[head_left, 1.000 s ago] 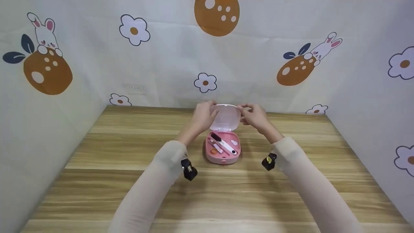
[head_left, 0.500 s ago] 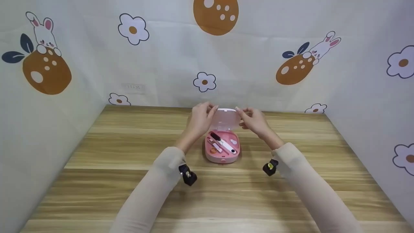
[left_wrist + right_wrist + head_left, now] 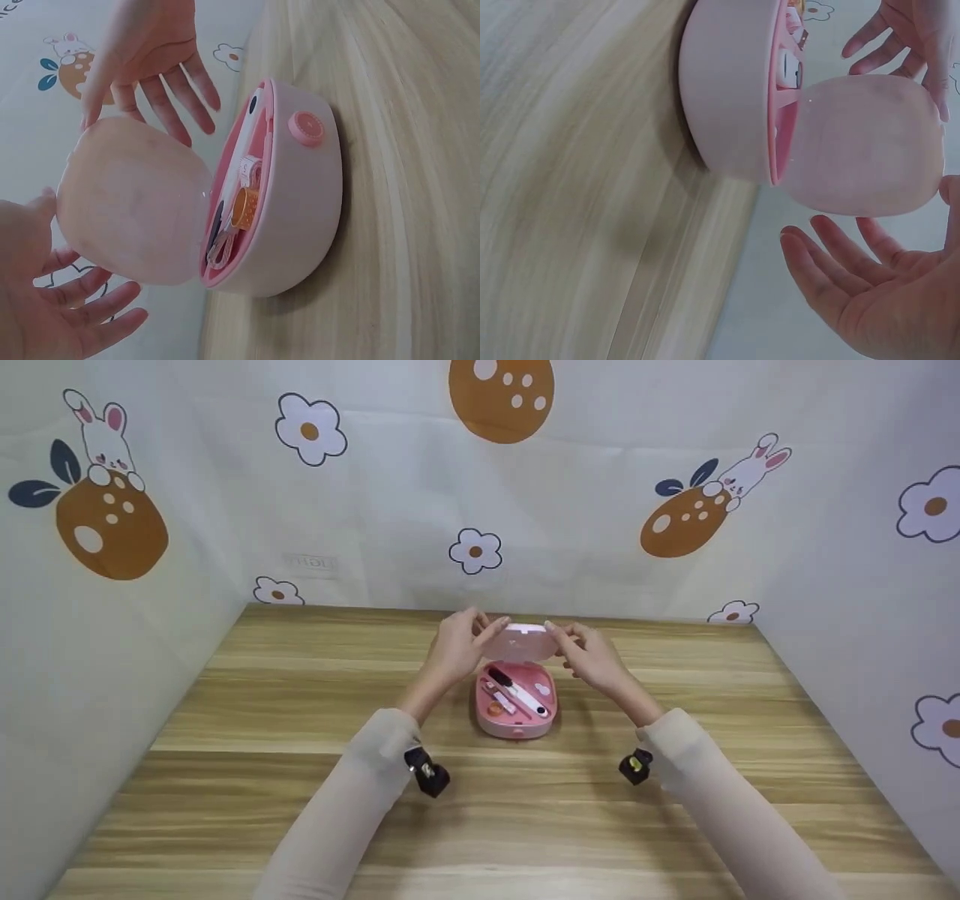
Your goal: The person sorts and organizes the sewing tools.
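Observation:
A pink case (image 3: 517,730) stands on the table, its hinged translucent lid (image 3: 521,645) raised and leaning toward the person. The left hand (image 3: 456,645) holds the lid's left top corner, thumb at the rim. At the opposite corner the right hand (image 3: 592,658) does the same, its other fingers spread along the side in the right wrist view. Inside the case lie a white tool with a black end (image 3: 517,692), an orange-gold thimble (image 3: 244,208) and small clear-and-white pieces (image 3: 250,171). A round pink button-shaped latch (image 3: 306,128) sits on the front wall.
The wood-grain table (image 3: 300,720) runs back to a fabric wall (image 3: 390,495) printed with rabbits, flowers and orange fruit. Similar fabric closes both sides. A black wrist camera (image 3: 427,772) hangs under the left sleeve, another camera (image 3: 636,766) under the right.
Both hands have drawn the lid's top edge forward and down, so it leans farther over the case. The case and its contents stay in place.

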Available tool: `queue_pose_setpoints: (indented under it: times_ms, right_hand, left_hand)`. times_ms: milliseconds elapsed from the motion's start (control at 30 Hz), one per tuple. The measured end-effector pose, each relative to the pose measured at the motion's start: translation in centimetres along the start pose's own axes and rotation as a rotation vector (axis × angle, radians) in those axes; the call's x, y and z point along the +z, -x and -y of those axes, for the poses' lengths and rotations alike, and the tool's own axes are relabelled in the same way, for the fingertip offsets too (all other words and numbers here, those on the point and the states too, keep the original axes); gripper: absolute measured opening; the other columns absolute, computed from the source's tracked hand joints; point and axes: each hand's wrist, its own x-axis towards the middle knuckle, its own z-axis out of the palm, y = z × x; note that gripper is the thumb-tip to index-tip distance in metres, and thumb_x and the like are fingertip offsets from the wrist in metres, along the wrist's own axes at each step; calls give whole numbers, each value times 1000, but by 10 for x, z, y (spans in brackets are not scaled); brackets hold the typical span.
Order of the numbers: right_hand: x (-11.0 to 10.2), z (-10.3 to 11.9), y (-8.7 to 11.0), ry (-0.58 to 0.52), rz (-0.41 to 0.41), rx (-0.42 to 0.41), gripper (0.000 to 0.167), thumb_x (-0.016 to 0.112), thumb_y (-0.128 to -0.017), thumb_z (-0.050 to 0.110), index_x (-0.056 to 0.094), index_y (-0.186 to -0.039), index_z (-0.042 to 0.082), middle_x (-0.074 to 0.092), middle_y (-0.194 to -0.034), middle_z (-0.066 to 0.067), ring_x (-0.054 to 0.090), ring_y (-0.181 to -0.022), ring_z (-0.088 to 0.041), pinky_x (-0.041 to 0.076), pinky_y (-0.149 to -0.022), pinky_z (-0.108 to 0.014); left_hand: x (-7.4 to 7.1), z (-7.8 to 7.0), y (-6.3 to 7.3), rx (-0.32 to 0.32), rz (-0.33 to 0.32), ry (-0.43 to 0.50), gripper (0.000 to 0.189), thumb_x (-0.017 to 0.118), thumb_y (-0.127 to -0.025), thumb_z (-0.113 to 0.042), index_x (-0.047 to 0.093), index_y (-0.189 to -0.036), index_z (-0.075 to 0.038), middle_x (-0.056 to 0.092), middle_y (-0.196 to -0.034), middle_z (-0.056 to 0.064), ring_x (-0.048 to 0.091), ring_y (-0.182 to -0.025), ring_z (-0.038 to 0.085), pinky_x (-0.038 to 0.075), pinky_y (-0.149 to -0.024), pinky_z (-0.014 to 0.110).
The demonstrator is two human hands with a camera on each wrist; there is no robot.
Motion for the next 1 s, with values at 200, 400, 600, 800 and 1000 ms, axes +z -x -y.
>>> queue_pose_setpoints:
  times_ms: [200, 400, 600, 800, 1000]
  right_hand:
    - [3, -2, 6, 121, 31, -34, 65, 42, -111, 49, 69, -126, -8, 74, -114, -29, 70, -96, -42, 55, -69, -30]
    - [4, -4, 14, 193, 83, -53, 68, 38, -112, 51, 68, -131, -7, 73, -116, -29, 69, -105, -37, 58, -89, -48]
    - [4, -10, 19, 217, 118, -90, 67, 40, -111, 51, 68, -129, -7, 71, -113, -27, 65, -104, -36, 56, -93, -52]
    - [6, -18, 26, 174, 158, -171, 54, 45, -112, 38, 64, -131, -9, 71, -123, -29, 68, -117, -43, 56, -104, -56]
    - [7, -23, 32, 146, 208, -214, 54, 50, -112, 30, 53, -145, -13, 60, -141, -34, 62, -129, -49, 49, -115, -59]
  left_hand:
    - [0, 9, 6, -65, 103, -62, 64, 47, -107, -62, 68, -112, -1, 72, -107, 16, 67, -101, 30, 58, -92, 43]
    - [0, 15, 13, -52, 195, -133, 77, 34, -108, -66, 74, -107, 0, 69, -94, 15, 63, -89, 28, 56, -85, 43]
    - [2, 23, 19, 14, 220, -111, 69, 39, -110, -59, 71, -121, 1, 72, -117, 20, 67, -112, 34, 56, -105, 49]
    - [4, 29, 24, 59, 246, -123, 67, 46, -109, -57, 66, -130, 3, 69, -127, 25, 66, -122, 39, 53, -112, 52]
    - [3, 33, 28, 101, 285, -142, 68, 53, -108, -51, 60, -140, 8, 65, -136, 30, 61, -131, 44, 48, -117, 54]
